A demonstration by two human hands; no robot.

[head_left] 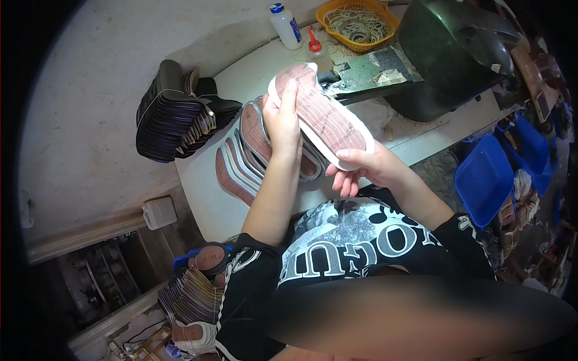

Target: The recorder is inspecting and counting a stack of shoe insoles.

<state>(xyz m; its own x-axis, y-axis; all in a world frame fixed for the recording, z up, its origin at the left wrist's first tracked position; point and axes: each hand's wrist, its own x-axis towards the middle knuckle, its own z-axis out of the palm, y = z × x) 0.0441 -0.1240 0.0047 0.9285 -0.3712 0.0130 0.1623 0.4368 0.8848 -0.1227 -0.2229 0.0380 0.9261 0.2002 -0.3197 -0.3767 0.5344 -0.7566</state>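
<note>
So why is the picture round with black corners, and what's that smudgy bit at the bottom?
Head view: a fisheye lens bends the table edges and darkens the rim; the bottom patch is blurred; the insole in both hands stays sharp and evenly lit.

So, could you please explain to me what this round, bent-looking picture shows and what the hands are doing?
It is taken by a wide-angle camera worn on a person's head, looking down, so straight edges curve near the rim. No machine does the handling here, only two bare hands. The left hand and the right hand hold up one shoe insole, reddish with a white rim. Below it, more insoles lie fanned out on the pale table. Further back stand a white bottle and an orange basket of rubber bands. A dark bundle of soles sits at the left.
</note>
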